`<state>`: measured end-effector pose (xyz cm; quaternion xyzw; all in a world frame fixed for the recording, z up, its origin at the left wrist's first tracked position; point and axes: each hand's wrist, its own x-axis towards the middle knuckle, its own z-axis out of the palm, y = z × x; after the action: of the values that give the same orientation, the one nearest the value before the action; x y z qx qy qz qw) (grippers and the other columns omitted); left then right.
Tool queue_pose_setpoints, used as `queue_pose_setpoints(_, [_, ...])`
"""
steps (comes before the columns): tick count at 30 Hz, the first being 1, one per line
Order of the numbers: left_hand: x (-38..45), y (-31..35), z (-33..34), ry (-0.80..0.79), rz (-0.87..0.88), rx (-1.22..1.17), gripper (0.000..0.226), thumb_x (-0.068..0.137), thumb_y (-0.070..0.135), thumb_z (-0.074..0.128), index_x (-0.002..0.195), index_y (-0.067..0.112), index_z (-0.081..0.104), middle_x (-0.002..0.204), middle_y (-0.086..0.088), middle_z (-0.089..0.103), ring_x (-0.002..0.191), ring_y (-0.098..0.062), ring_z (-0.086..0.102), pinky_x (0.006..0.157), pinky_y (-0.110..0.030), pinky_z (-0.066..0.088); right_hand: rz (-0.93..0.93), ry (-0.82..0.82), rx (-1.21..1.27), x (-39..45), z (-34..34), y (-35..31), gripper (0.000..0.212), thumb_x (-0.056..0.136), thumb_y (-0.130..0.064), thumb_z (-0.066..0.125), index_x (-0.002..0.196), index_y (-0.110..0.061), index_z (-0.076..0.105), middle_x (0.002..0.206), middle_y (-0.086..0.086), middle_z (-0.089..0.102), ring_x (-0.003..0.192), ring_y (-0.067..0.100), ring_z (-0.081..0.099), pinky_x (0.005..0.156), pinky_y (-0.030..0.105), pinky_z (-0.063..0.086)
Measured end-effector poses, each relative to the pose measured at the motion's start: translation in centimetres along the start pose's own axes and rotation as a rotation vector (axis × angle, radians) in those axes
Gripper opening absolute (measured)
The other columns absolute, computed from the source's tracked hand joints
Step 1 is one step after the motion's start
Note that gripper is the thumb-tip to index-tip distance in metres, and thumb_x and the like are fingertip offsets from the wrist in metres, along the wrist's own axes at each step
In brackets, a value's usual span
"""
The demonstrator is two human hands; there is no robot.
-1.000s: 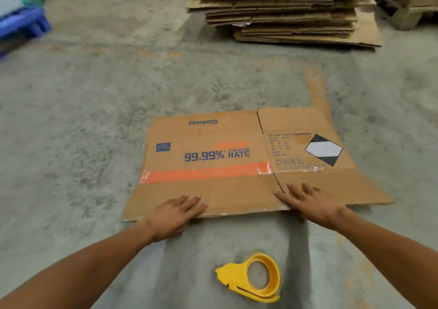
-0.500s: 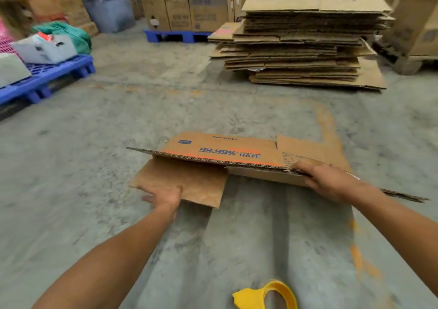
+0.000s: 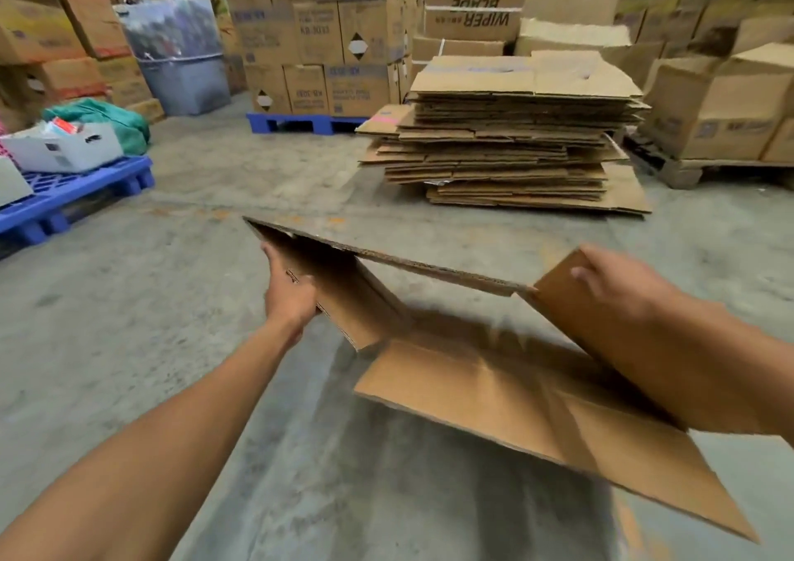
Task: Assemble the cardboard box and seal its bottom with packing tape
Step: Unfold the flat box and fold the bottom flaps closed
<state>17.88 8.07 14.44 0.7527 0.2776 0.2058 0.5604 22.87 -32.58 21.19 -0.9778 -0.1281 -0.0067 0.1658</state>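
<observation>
I hold the brown cardboard box (image 3: 507, 397) off the concrete floor, partly spread open, its plain inner faces toward me. My left hand (image 3: 288, 292) grips the left flap and panel near the upper left corner. My right hand (image 3: 610, 279) rests over the top edge of the right panel, fingers curled on it. A large lower flap hangs toward the bottom right. The yellow tape dispenser is out of view.
A tall stack of flattened cartons (image 3: 511, 139) lies on the floor ahead. Stacked boxes on a blue pallet (image 3: 300, 123) stand behind it. Another blue pallet (image 3: 73, 191) with a white bin sits at left, and more boxes on a wooden pallet (image 3: 722, 109) at right.
The flat carton has been lifted from the floor and pulled open between both hands. My view has tilted up, so the tape dispenser dropped out of sight.
</observation>
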Motion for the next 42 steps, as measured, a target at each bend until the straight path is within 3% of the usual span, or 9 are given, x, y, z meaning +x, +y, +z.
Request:
queue_pose_setpoints(9, [3.8, 13.3, -3.0, -0.356, 0.267, 0.282, 0.074, 0.098, 0.005, 0.044, 0.154, 0.040, 0.011, 0.131, -0.011, 0.059, 0.074, -0.014, 0.059, 0.049, -0.027, 0.050, 0.286, 0.277, 0.038, 5.2, -12.2, -0.8, 0.032, 0.102, -0.019, 0.048, 0.125, 0.002, 0.051, 0.131, 0.033, 0.055, 0.122, 0.047, 0.049, 0.096, 0.046, 0.040])
queue_pose_setpoints(14, [4.0, 16.8, -5.0, -0.425, 0.350, 0.446, 0.068, 0.097, -0.001, 0.045, 0.155, 0.028, 0.022, 0.133, 0.005, 0.053, 0.113, -0.017, 0.057, 0.079, -0.021, 0.047, 0.284, 0.372, 0.140, 4.1, -13.9, -2.1, 0.039, 0.098, -0.009, 0.051, 0.135, -0.011, 0.039, 0.127, 0.026, 0.058, 0.106, 0.039, 0.057, 0.090, 0.044, 0.043])
queue_pose_setpoints(20, [3.6, 14.3, -5.2, -0.472, 0.305, 0.723, 0.067, 0.096, 0.006, 0.047, 0.155, 0.022, 0.020, 0.152, -0.007, 0.042, 0.135, -0.027, 0.046, 0.099, -0.031, 0.043, 0.280, 0.257, 0.021, 3.8, -9.2, -0.8, 0.017, 0.099, -0.015, 0.047, 0.112, -0.026, 0.043, 0.117, 0.019, 0.066, 0.097, 0.036, 0.062, 0.080, 0.043, 0.052])
queue_pose_setpoints(24, [4.1, 13.5, -5.2, -0.446, 0.319, 0.746, 0.067, 0.096, 0.005, 0.048, 0.155, 0.022, 0.020, 0.153, -0.007, 0.041, 0.136, -0.026, 0.044, 0.103, -0.030, 0.038, 0.280, 0.143, -0.069, 4.7, -8.9, 0.0, 0.046, 0.095, -0.005, 0.042, 0.132, -0.028, 0.054, 0.132, 0.016, 0.062, 0.117, 0.036, 0.058, 0.095, 0.045, 0.050])
queue_pose_setpoints(30, [4.4, 13.8, -3.7, -0.498, 0.350, 0.821, 0.068, 0.097, 0.010, 0.049, 0.155, 0.028, 0.018, 0.153, -0.007, 0.041, 0.134, -0.029, 0.046, 0.104, -0.035, 0.041, 0.389, -0.015, -0.067, 5.9, -9.2, 0.4, 0.072, 0.098, -0.016, 0.047, 0.157, -0.036, 0.011, 0.149, 0.017, 0.047, 0.131, 0.034, 0.049, 0.102, 0.043, 0.043])
queue_pose_setpoints(34, [3.3, 13.2, -3.0, -0.539, 0.292, 0.660, 0.071, 0.096, 0.025, 0.054, 0.155, 0.033, 0.016, 0.151, -0.002, 0.042, 0.134, -0.028, 0.046, 0.105, -0.032, 0.037, 0.376, -0.004, 0.297, 5.8, -9.2, 1.2, 0.066, 0.104, -0.039, 0.037, 0.159, -0.022, 0.003, 0.164, 0.008, 0.017, 0.148, 0.031, 0.024, 0.117, 0.041, 0.023])
queue_pose_setpoints(37, [2.7, 12.0, -2.8, -0.571, 0.235, 0.503, 0.092, 0.083, 0.045, 0.063, 0.155, 0.035, 0.007, 0.157, 0.002, 0.032, 0.139, -0.023, 0.039, 0.114, -0.036, 0.030, 0.401, 0.005, 0.411, 5.6, -8.6, 2.3, 0.061, 0.103, -0.046, 0.034, 0.154, -0.015, 0.023, 0.158, 0.010, 0.033, 0.137, 0.032, 0.041, 0.110, 0.041, 0.037])
queue_pose_setpoints(40, [2.9, 11.6, -2.2, -0.516, 0.229, 0.528, 0.101, 0.083, 0.037, 0.071, 0.157, 0.029, 0.003, 0.157, -0.004, 0.034, 0.138, -0.028, 0.042, 0.112, -0.037, 0.034, 0.457, -0.027, 0.492, 5.3, -8.1, 1.8, 0.034, 0.106, -0.033, 0.032, 0.117, -0.011, 0.056, 0.115, 0.014, 0.059, 0.087, 0.021, 0.059, 0.067, 0.028, 0.046])
queue_pose_setpoints(42, [2.6, 11.8, -1.9, -0.485, 0.281, 0.649, 0.103, 0.085, 0.034, 0.072, 0.157, 0.025, -0.001, 0.154, -0.011, 0.039, 0.133, -0.034, 0.048, 0.105, -0.036, 0.039, 0.454, -0.039, 0.471, 5.8, -8.0, 1.2, 0.041, 0.107, -0.027, 0.026, 0.114, -0.006, 0.060, 0.117, 0.019, 0.059, 0.095, 0.026, 0.059, 0.077, 0.031, 0.045])
